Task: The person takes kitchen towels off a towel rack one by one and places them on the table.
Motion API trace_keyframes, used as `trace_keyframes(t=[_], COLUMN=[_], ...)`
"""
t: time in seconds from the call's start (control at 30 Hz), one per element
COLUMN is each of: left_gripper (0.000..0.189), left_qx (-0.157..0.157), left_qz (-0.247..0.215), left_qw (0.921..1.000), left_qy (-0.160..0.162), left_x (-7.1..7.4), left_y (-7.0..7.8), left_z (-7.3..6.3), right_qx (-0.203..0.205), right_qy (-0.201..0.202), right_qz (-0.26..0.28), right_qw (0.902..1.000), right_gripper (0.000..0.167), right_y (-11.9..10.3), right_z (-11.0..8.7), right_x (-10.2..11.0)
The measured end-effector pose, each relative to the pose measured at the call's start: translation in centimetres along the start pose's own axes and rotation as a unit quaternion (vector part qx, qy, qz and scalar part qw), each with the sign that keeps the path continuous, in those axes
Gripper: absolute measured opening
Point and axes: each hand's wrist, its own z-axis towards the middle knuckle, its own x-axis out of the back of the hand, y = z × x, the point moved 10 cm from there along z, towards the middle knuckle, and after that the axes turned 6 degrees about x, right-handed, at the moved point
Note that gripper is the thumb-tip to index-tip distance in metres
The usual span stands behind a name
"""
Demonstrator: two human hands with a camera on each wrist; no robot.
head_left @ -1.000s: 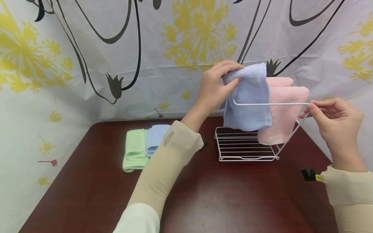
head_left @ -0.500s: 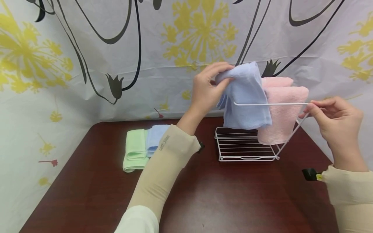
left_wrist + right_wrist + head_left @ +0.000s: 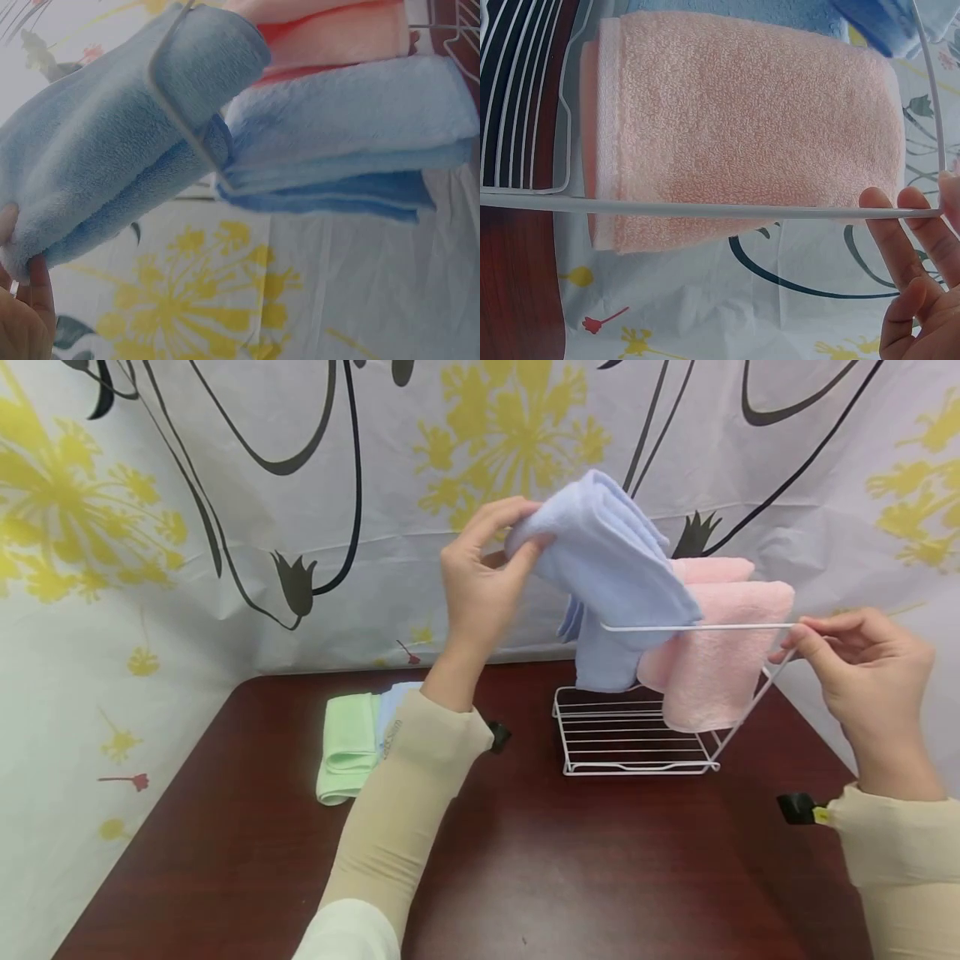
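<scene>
My left hand (image 3: 483, 577) pinches one end of a folded light-blue towel (image 3: 592, 531) and holds it up at a slant. The towel's other end lies against the front rail of a white wire rack (image 3: 637, 769). Behind it, a second blue towel (image 3: 352, 112) hangs beside pink towels (image 3: 727, 652), best seen in the left wrist view. My right hand (image 3: 873, 681) pinches the rack's front rail at its right corner. In the right wrist view, a pink towel (image 3: 750, 120) hangs behind the rack's side wire (image 3: 727, 211), with fingertips touching that wire.
A folded green towel (image 3: 348, 735) and a folded blue towel (image 3: 396, 697) lie on the dark red table (image 3: 600, 877), left of the rack. My left forearm partly covers the blue one. A flower-patterned sheet (image 3: 420, 577) hangs behind the table.
My left hand has moved left and up, pulling the blue towel's end along, so the towel now slants and uncovers more pink towel. My right hand stays at the rail corner.
</scene>
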Motion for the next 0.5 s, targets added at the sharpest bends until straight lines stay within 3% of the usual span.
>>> trace_keyframes(t=[0.27, 0.5], left_gripper=[0.025, 0.027], left_qx=[0.013, -0.002], left_qz=[-0.020, -0.017], left_qw=[0.9983, 0.9965], left_qy=[0.053, 0.081], left_x=[3.8, 6.5], left_y=[-0.3, -0.4], left_z=[0.3, 0.1], right_qx=[0.005, 0.013], right_qy=[0.009, -0.006], right_qz=[0.018, 0.022], right_qw=[0.9998, 0.9997], right_gripper=[0.010, 0.011], right_y=[0.1, 0.0], right_z=[-0.1, -0.1], right_x=[0.2, -0.1])
